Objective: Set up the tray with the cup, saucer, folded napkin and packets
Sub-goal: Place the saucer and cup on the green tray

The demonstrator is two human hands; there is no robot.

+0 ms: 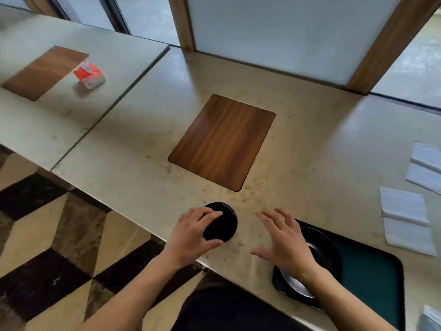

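The left hand (194,231) curls over a round, glossy black cup (220,222) standing on the pale speckled stone counter (310,149) near its front edge, fingers draped across the top and thumb wrapped low on the near side, so the grip looks closed round the cup. Just to the right, the right hand (285,237) hovers flat with its fingers spread and straight, holding nothing. Under and behind that hand lies the dark green rectangular tray (372,271) with a black rim, and on its left end rests a shiny black round saucer (327,249) whose middle catches the light. The relation that matters most is this: the tray and saucer lie to the right of the cup, well within reach, and the open right hand sits between them, nearer the saucer than the left hand is. I judge the next step to be carrying the cup rightward and setting it on the saucer; the right hand would need to clear the way or take the cup over. White folded paper napkins (405,218) lie farther right on the counter, beyond the tray. A brown wood-grain inset panel (223,142) sits behind the hands.
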